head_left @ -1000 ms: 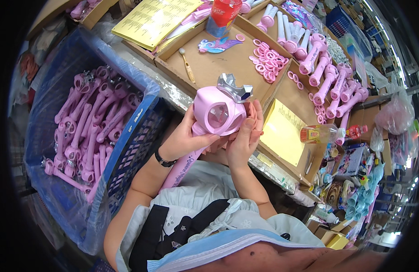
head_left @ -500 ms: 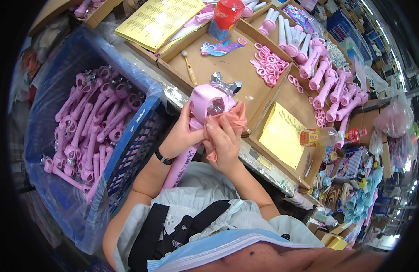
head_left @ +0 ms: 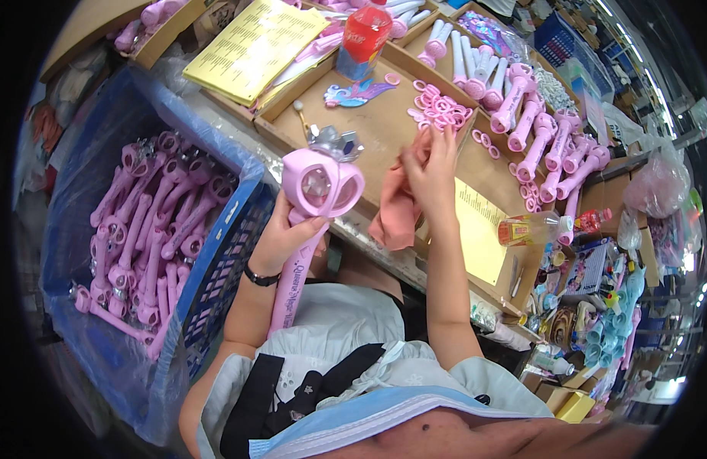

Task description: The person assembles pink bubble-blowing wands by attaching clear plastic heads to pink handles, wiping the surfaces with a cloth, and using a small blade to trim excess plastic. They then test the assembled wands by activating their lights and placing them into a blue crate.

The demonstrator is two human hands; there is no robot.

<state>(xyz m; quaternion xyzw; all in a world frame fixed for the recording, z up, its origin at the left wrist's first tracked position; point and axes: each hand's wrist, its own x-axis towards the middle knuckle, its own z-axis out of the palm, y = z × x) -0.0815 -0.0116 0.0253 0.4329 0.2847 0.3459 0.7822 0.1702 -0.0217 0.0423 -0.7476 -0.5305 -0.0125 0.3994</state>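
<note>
My left hand (head_left: 286,239) is closed round the neck of a pink toy wand (head_left: 323,187), held upright. The wand has a round openwork head with a silver crown on top and dark lettering down its handle, whose lower end rests against my clothes. Over the shallow cardboard tray (head_left: 372,126), my right hand (head_left: 433,172) grips a crumpled salmon-coloured cloth (head_left: 395,210) that hangs down at the tray's near edge. Its fingertips are close to a pile of pink rings (head_left: 443,107); whether they touch any ring cannot be made out.
A blue plastic-lined basket (head_left: 216,306) full of similar pink wands (head_left: 143,237) stands at left. Around the tray are a red-labelled bottle (head_left: 362,42), yellow printed sheets (head_left: 254,50), more pink handles (head_left: 548,145) and a lying clear bottle (head_left: 533,228).
My right hand has left the wand's head and moved right and forward to the rings, taking the cloth along. The wand in my left hand has shifted slightly left and its head has turned.
</note>
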